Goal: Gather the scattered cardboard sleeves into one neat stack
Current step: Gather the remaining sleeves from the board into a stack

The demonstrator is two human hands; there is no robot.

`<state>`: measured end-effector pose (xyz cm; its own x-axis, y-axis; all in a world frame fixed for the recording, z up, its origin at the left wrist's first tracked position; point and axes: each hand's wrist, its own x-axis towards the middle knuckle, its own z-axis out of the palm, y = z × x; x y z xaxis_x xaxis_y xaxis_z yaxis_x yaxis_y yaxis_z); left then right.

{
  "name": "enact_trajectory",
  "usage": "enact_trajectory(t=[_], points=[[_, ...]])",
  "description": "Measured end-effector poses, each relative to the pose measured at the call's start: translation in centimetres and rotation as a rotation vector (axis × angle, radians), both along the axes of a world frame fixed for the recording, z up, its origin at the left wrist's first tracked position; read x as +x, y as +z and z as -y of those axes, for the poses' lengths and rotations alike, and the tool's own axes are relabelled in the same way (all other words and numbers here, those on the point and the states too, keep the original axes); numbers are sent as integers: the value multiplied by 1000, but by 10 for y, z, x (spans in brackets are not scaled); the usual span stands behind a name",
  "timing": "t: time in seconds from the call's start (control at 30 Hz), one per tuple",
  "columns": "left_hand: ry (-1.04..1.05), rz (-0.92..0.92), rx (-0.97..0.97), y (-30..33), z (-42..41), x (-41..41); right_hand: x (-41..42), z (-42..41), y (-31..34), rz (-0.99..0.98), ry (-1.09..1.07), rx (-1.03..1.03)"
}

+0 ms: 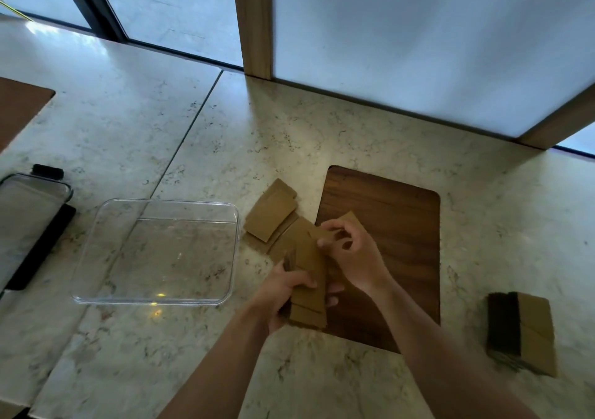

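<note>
My left hand (283, 293) grips the lower end of a bundle of brown cardboard sleeves (309, 277), held above the marble counter by the left edge of a dark wooden board (396, 225). My right hand (349, 248) pinches the top sleeve at the bundle's upper end. Several loose sleeves (272, 217) lie fanned on the counter just beyond the bundle, to its upper left. A separate stack of sleeves (528, 331) stands near the counter's right side.
A clear plastic container (154, 299) sits left of my hands. Its lid (25, 219) with black clips lies at the far left. A wood-framed panel (254, 22) rises behind the counter. A brown mat corner (19, 109) shows at upper left.
</note>
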<state>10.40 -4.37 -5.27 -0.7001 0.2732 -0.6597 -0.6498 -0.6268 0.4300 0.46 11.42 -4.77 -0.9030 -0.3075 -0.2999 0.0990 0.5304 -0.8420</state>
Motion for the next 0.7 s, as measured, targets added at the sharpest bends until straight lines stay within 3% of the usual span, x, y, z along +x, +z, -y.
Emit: enact_trajectory(t=[0.07,0.13,0.17,0.23,0.3,0.43,0.53,0.63,0.7], points=[[118,13,-42,-5,2,2,-10,0,-15,-144,-147,301],[206,26,-84,-10,2,4,-17,0,-23,-136,-130,674],[244,29,-98,-12,3,4,-17,2,-25,-114,-82,793],[317,24,-94,-15,4,4,-14,4,-31,-107,-33,838],[395,9,-52,-16,5,0,-18,0,-33,-95,-112,660],[436,5,-112,-18,7,-12,-34,-28,-16,178,-382,-35],[359,6,-160,-15,8,-16,-34,-43,4,346,-194,-428],[135,-32,-161,-14,10,-12,-17,-14,11,339,209,-214],[87,-25,-120,-15,12,-6,-3,13,-1,252,267,-151]])
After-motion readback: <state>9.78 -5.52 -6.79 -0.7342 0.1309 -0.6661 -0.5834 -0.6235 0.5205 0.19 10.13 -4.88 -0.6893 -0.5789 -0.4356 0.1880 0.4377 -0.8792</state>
